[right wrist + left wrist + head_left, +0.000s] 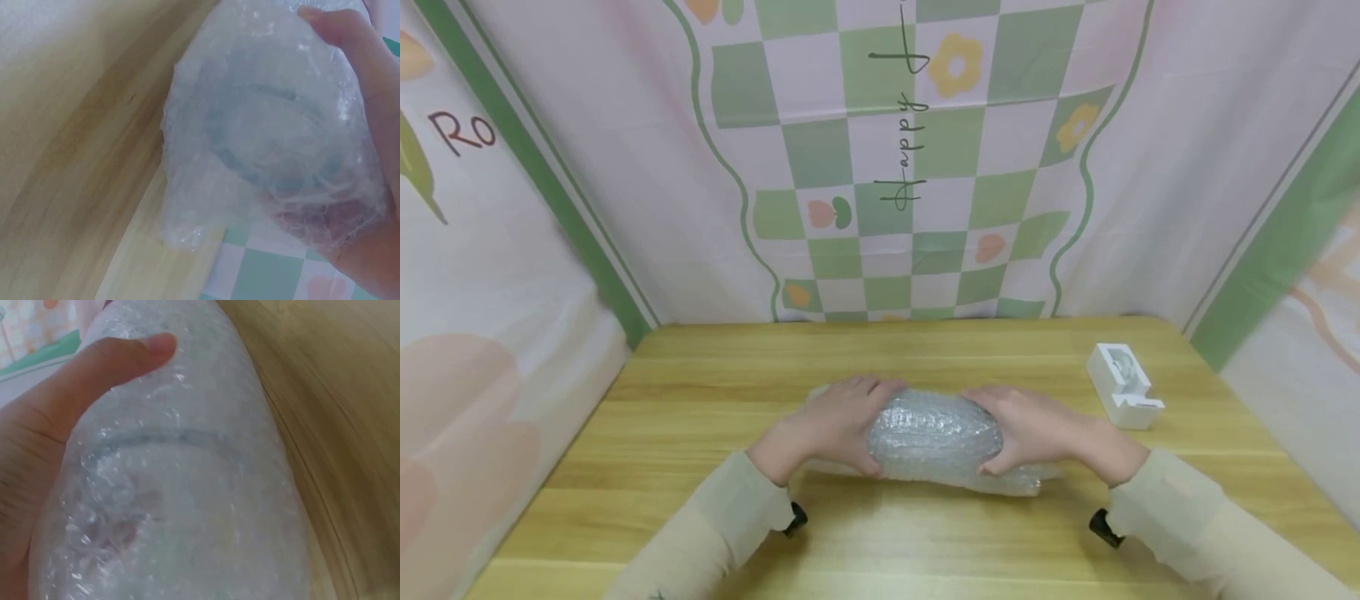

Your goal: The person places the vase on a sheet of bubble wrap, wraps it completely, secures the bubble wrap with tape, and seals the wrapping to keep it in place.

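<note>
Crosswise on the yellow-brown wood-grain worktop (925,554) lay a long, clear, silvery bubble-wrap bundle (936,433), its long axis running from the left hand (840,425) to the right hand (1033,425), neither clearly nearer. Both gripped it from above. Glossy and crinkled, it faintly showed a blue-grey ring (232,161) within.

Cream sleeves (677,554); wide greyish-beige cuffs (1168,504) behind left hand (850,421) and right hand (1026,425); small black fittings (796,520) beside cuffs.
</note>
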Available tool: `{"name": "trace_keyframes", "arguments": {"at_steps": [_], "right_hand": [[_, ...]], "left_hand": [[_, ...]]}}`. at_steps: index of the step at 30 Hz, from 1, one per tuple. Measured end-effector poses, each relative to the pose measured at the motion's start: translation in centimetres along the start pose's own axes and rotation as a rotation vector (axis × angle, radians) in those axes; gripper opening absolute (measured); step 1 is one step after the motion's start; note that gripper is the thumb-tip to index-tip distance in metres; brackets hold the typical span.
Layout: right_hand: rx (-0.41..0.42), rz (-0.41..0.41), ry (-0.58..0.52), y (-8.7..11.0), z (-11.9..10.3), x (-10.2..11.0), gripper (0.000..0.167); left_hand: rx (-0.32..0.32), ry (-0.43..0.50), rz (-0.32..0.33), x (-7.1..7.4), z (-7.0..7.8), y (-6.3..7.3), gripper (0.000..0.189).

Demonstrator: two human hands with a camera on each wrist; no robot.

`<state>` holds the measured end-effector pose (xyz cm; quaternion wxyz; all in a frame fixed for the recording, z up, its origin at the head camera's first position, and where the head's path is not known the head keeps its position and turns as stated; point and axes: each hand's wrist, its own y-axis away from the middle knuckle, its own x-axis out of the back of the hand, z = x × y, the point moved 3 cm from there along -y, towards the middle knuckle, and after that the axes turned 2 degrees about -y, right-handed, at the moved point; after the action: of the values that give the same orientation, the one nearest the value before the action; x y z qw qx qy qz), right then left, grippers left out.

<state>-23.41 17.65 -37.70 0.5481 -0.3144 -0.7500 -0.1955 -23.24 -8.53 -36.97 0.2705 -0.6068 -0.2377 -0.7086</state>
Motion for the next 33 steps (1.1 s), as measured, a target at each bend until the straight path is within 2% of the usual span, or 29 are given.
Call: {"name": "trace_keyframes", "arguments": {"at_steps": [9,23,33], "right_hand": [[-0.018,-0.052,-0.055,-0.2,0.2,0.2,0.103],[-0.056,-0.125,-0.118,-0.5,0.8,0.4,0.104],[-0.105,-0.178,-0.157,-0.9,1.4,0.5,0.106]], "left_hand": [[0.001,0.119,-0.024,-0.1,-0.8,0.0,0.115],[-0.027,0.178,-0.031,-0.3,-1.4,-0.2,0.114],[-0.030,0.233,-0.067,-0.3,-1.8,-0.6,0.112]]}}
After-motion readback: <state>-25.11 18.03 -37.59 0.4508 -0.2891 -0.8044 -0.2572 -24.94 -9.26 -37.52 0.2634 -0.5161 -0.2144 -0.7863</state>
